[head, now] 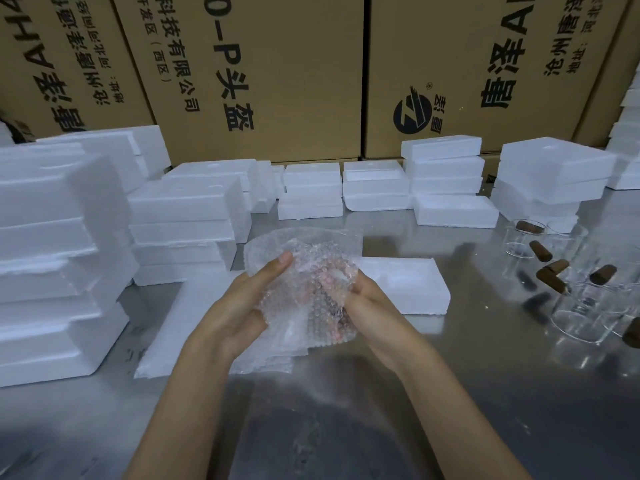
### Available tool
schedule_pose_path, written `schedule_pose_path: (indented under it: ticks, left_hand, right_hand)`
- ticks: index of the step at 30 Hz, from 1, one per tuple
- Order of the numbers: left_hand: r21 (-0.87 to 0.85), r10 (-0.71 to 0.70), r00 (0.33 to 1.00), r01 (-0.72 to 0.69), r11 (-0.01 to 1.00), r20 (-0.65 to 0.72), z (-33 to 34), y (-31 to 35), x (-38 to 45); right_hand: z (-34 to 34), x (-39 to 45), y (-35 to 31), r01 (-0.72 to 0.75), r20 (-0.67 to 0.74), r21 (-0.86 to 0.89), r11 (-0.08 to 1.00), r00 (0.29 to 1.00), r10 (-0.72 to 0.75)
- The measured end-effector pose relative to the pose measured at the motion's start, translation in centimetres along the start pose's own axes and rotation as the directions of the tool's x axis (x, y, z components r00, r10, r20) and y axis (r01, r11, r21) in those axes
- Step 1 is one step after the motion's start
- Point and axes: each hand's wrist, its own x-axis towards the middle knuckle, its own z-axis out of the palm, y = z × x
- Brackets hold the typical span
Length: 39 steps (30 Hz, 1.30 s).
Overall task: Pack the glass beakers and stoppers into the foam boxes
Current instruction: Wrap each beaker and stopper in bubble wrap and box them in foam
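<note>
Over the steel table [450, 393], the left hand [242, 306] and right hand [374, 299] both grip a bubble-wrap bundle [308, 282] (contents unclear). An open foam box [408, 282] sits just behind; glass beakers [581, 310] and brown stoppers [550, 271] crowd the right.

I hold a bubble-wrap bundle [304, 289] between my left hand [242, 306] and right hand [370, 299] — above the steel table [450, 393], an open foam box [408, 285] just behind.

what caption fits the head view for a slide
Both hands, left and right, wrap a bubble wrap bundle above an open foam box.
</note>
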Motion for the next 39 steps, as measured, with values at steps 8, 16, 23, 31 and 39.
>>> schedule_pose_path:
  ticks: [8, 16, 23, 31, 39]
  left_hand:
    - [0.065, -0.032, 0.999, 0.032, 0.997, 0.003, 2.6, -0.9, -0.2]
    - [-0.157, 0.021, 1.000, -0.022, 0.987, -0.009, 1.1, 0.0, 0.0]
    - [-0.103, -0.014, 1.000, 0.013, 0.995, -0.015, 2.9, -1.1, 0.2]
    - [-0.474, 0.180, 0.975, -0.221, 0.852, -0.132, 1.1, -0.4, 0.8]
    - [-0.512, 0.195, 0.979, -0.193, 0.837, -0.050, 2.3, -1.1, 1.3]
  right_hand:
    - [1.6, -0.6, 0.8, -0.047, 0.006, -0.155, 0.987, 0.999, 0.049]
    - [1.4, -0.4, 0.1, -0.031, -0.012, -0.091, 0.995, 0.999, 0.030]
    - [1.4, -1.0, -0.1, 0.013, -0.007, -0.264, 0.964, 1.000, -0.015]
    - [-1.3, -0.2, -1.4, 0.115, -0.482, -0.068, 0.991, 0.866, -0.134]
    - [-1.0, -1.0, -0.8, -0.100, 0.054, -0.094, 0.991, 0.993, 0.105]
